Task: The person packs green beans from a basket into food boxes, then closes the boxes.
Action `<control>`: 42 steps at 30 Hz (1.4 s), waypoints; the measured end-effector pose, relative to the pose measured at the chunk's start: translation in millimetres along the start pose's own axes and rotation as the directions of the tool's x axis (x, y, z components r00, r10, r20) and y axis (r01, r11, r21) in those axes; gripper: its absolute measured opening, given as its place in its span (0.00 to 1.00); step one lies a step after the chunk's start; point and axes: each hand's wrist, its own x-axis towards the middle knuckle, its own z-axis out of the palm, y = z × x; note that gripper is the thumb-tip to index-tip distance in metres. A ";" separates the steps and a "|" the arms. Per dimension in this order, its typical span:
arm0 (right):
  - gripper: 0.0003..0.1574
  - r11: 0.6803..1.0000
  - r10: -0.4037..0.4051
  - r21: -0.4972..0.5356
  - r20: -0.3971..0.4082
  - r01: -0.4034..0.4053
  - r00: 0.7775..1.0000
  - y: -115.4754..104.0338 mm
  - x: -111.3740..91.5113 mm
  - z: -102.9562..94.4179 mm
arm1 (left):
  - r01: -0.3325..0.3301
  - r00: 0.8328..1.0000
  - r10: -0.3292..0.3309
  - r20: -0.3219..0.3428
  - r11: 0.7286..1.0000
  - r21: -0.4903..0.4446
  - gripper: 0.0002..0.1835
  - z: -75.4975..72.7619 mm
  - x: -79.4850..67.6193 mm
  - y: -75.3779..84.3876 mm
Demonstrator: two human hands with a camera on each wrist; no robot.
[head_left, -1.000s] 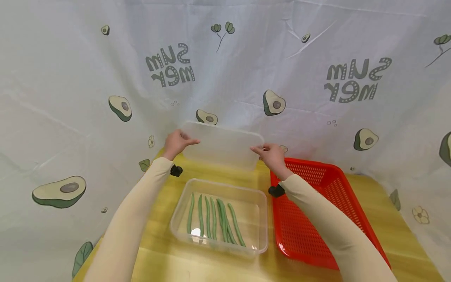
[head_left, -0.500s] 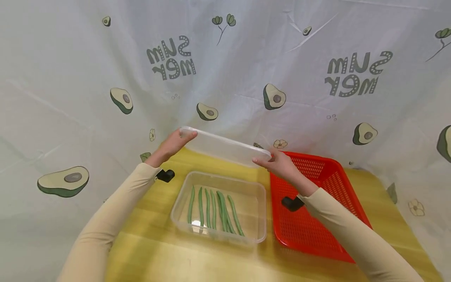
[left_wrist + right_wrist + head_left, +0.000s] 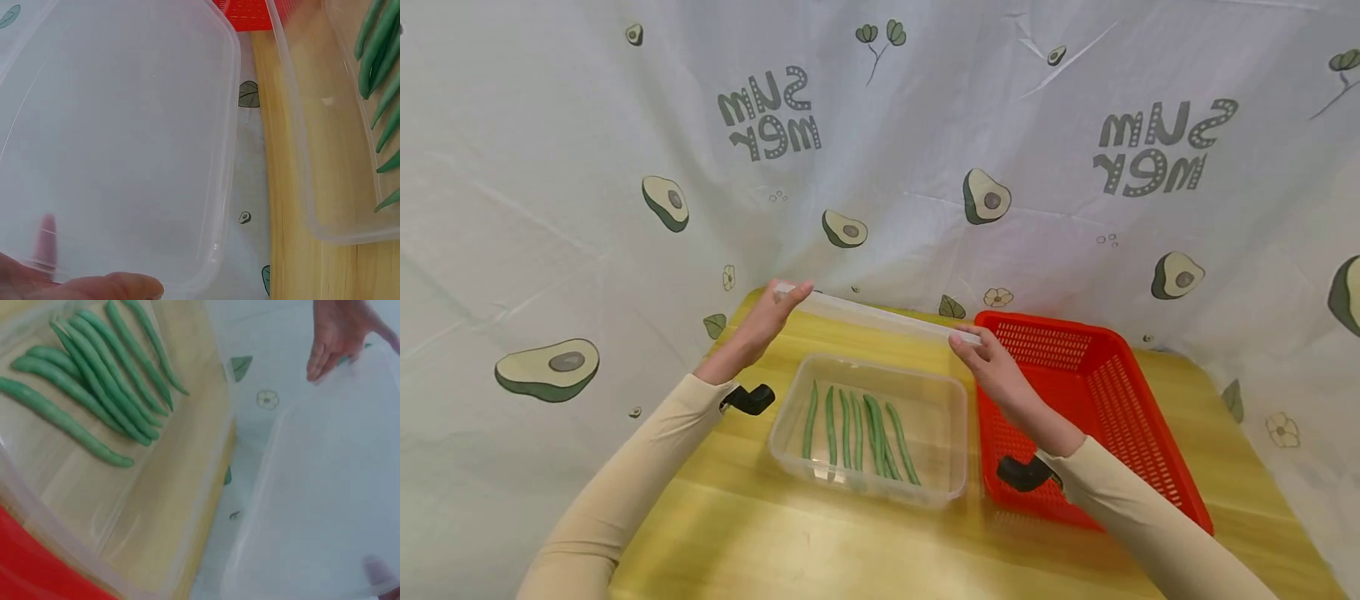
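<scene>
Both hands hold a translucent plastic lid [image 3: 880, 315] in the air, seen nearly edge-on in the head view. My left hand [image 3: 762, 321] grips its left end, the thumb along the near side. At the right end my right hand [image 3: 996, 367] pinches the edge. Across the left wrist view spreads the lid's flat face [image 3: 125, 137], with the left thumb at the bottom. Below and nearer stands a clear rectangular food container [image 3: 932, 433], its top uncovered. Several green beans [image 3: 810, 421] lie in it, mostly side by side towards the left.
A red perforated plastic basket [image 3: 1052, 375] stands right of the container on the wood-patterned table [image 3: 775, 533]. Behind hangs a pale curtain [image 3: 895, 167] printed with avocados. A black camera mount [image 3: 752, 400] sits at the left wrist, another [image 3: 1024, 473] at the right.
The lid has tipped from showing its broad face to nearly edge-on in the head view. My right hand has moved right and down with its end; the left hand has turned. Container and beans stay put.
</scene>
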 end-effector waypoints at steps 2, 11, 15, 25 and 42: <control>0.41 1.000 -0.022 -0.011 -0.024 0.022 0.999 1.7 -4.9 3.7 | -0.003 1.000 0.003 0.000 1.000 0.025 0.31 -1.3 -4.5 -1.5; 0.34 0.988 -0.152 -0.032 -0.090 0.150 0.984 17.5 -29.6 21.4 | -0.054 0.998 0.052 0.036 0.996 0.066 0.31 -6.0 -31.4 -17.7; 0.27 0.978 -0.206 -0.057 -0.140 0.200 0.969 26.2 -45.1 30.3 | -0.123 0.991 0.120 0.063 0.991 0.055 0.34 -6.9 -47.2 -25.9; 0.27 0.909 -0.412 -0.167 -0.243 0.381 0.878 43.5 -84.8 58.7 | -0.315 0.949 0.310 0.051 0.939 0.141 0.40 -10.5 -89.8 -59.0; 0.42 0.852 -0.511 -0.275 -0.250 0.445 0.822 95.9 -114.5 110.1 | -0.390 0.918 0.379 0.121 0.916 0.095 0.59 -2.7 -116.5 -127.1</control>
